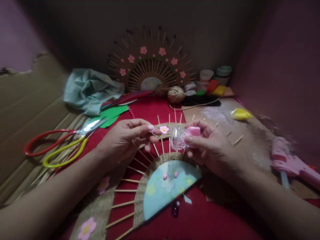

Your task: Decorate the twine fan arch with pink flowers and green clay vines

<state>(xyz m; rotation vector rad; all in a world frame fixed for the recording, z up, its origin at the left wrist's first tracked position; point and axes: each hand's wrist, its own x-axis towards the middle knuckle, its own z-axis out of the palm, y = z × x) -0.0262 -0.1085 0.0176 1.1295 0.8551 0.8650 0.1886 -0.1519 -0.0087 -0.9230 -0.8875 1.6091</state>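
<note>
- Bare forearms [57,200] slant up from both lower corners, over a woven fan [140,196].
- Left hand [130,135]: thumb and forefinger pinched on a small pink piece [151,128], other fingers loosely curled.
- Right hand [211,145], just across: fingers closed round a pink lump [194,131] in clear plastic [176,137], lying sideways, plastic end toward the left fingertips.
- Between them, a pink flower [164,129] on the fan, nearer the left!
- Widest room: red surface [202,216] below the half-disc's [160,200] slanting straight edge; scissors [81,132] crowd the left.

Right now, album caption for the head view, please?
Left hand pinches a pink bit, right hand holds a pink packet, over a fan.
</note>
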